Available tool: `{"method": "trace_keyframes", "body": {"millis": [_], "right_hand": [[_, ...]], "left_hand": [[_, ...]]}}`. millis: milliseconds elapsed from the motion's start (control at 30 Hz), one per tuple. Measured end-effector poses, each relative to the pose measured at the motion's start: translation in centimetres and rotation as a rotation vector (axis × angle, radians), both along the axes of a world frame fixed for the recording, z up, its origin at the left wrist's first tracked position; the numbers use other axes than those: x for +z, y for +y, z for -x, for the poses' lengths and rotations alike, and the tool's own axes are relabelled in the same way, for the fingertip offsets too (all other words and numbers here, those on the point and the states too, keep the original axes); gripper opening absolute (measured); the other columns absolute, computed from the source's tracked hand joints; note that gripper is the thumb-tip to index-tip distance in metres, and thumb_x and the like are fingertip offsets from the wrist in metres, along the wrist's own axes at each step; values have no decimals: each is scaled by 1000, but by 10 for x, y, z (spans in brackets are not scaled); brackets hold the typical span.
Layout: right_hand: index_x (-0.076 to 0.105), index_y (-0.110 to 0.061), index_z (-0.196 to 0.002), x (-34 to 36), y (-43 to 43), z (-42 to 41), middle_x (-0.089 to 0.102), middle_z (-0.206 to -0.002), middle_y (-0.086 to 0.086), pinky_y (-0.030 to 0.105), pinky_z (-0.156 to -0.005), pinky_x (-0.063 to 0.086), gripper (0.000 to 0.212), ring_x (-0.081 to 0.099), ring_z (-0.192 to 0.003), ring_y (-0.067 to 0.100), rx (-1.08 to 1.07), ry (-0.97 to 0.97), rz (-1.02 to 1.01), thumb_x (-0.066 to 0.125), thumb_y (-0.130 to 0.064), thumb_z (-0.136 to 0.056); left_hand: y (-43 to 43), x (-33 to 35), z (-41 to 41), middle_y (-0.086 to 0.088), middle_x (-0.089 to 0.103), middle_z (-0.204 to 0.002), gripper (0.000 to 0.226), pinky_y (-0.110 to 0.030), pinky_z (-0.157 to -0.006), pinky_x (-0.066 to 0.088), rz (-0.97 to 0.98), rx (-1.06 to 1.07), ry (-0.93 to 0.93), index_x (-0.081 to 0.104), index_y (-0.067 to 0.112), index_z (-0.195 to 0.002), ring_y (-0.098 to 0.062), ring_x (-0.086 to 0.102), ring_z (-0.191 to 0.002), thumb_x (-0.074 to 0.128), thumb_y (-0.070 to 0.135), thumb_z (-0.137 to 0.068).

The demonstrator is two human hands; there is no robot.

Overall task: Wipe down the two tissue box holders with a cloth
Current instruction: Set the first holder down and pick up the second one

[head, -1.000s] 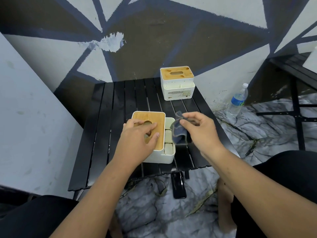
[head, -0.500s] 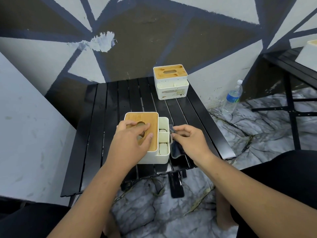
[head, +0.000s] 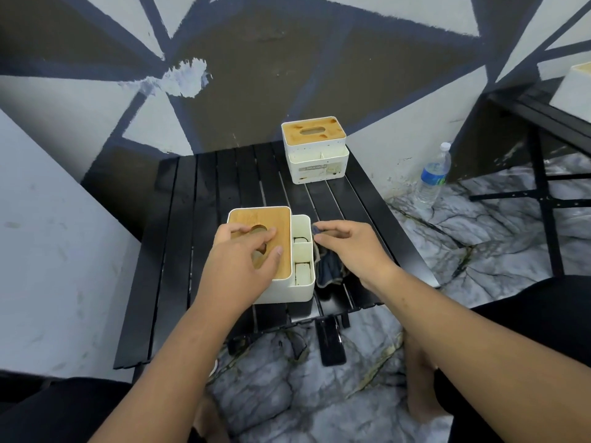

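Note:
A white tissue box holder with a bamboo lid point(head: 281, 282) stands at the near edge of the black slatted table point(head: 179, 238). My left hand point(head: 246, 260) rests flat on its lid, fingers over the oval slot. My right hand point(head: 348, 247) pinches a dark grey cloth point(head: 329, 270) against the holder's right side wall; the cloth hangs down onto the table. A second holder of the same kind point(head: 315, 148) stands at the table's far right corner, untouched.
A water bottle point(head: 433, 174) stands on the marble floor right of the table. A black phone-like object point(head: 332, 340) lies on the floor under the near edge. Another black table point(head: 543, 110) with a white box stands at far right. A painted wall is close behind.
My right hand has lowered the cloth from above the side compartments to the holder's right outer wall. My left hand has stayed on the lid.

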State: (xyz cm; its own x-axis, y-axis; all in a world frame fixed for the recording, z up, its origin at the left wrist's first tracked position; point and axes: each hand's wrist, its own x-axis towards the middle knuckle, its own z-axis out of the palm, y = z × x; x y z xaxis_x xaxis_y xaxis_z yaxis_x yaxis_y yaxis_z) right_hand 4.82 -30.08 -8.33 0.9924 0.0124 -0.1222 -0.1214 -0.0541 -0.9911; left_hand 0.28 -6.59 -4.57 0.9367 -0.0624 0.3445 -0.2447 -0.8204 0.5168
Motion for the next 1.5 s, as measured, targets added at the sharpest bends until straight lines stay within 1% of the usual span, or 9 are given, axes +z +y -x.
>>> {"method": "trace_keyframes", "body": {"millis": [200, 300, 400, 633, 800, 900, 1100, 1300, 1500], "right_hand": [[86, -23, -104, -7, 0, 24, 84, -98, -3, 28, -98, 60, 23, 79, -99, 12, -14, -11, 9, 84, -4, -90], [86, -20, -105, -2, 5, 1, 84, -101, -2, 39, -103, 61, 23, 79, -101, 14, -65, -21, 13, 84, -4, -89], [85, -22, -103, 1, 10, -19, 84, -99, -4, 41, -103, 61, 22, 79, -99, 13, -66, -20, 8, 84, -5, -90], [86, -23, -103, -4, -1, 36, 83, -100, -4, 30, -98, 60, 23, 79, -102, 13, 4, -12, 23, 83, -5, -90], [85, -21, -101, 1, 10, -21, 84, -99, -3, 32, -99, 61, 22, 79, -100, 13, -104, 5, 13, 82, -2, -90], [84, -19, -105, 4, 16, -36, 83, -101, -3, 21, -89, 60, 21, 78, -98, 11, -114, 23, 20, 80, -2, -93], [84, -20, -102, 1, 14, 50, 83, -97, -5, 21, -89, 59, 24, 78, -95, 8, -135, 57, -57, 80, 0, -91], [84, -21, -97, -5, 21, 65, 83, -90, -6, 16, -77, 57, 29, 75, -85, 3, -181, 71, -77, 78, 6, -91], [84, -19, -99, 3, 23, 16, 83, -95, -3, 27, -91, 61, 22, 79, -96, 11, -163, 68, -54, 79, 2, -92]], "left_hand": [[1, 1, 0, 30, 54, -102, 40, -33, -101, 52, -19, -14, -5, 78, 27, -133, -7, 46, -137, 79, 38, -94], [2, 1, -1, 28, 57, -101, 40, -28, -100, 47, -14, -14, -11, 78, 27, -133, -6, 45, -135, 80, 36, -94], [2, -1, -1, 26, 61, -98, 40, -27, -102, 46, -10, -9, -13, 78, 27, -132, -6, 44, -135, 79, 37, -94], [1, -1, -3, 26, 57, -104, 40, -25, -99, 45, 1, -8, -17, 79, 27, -132, -2, 45, -134, 80, 36, -93], [-1, 0, -3, 30, 54, -101, 39, -26, -99, 46, -1, -30, -28, 79, 24, -131, -8, 47, -135, 82, 33, -94], [-2, 0, -2, 30, 55, -98, 38, -27, -98, 45, -2, -19, -18, 79, 25, -131, -7, 44, -134, 81, 34, -95], [-7, 2, 2, 37, 39, -104, 37, -46, -104, 55, -7, 7, -41, 80, 26, -130, -14, 52, -135, 81, 35, -94], [-4, -1, -1, 36, 42, -105, 39, -40, -105, 53, -2, -11, -43, 79, 26, -132, -12, 49, -137, 80, 37, -94], [-6, 1, -1, 36, 43, -99, 38, -45, -107, 53, 1, -1, -50, 79, 23, -131, -17, 52, -134, 81, 34, -94]]}}
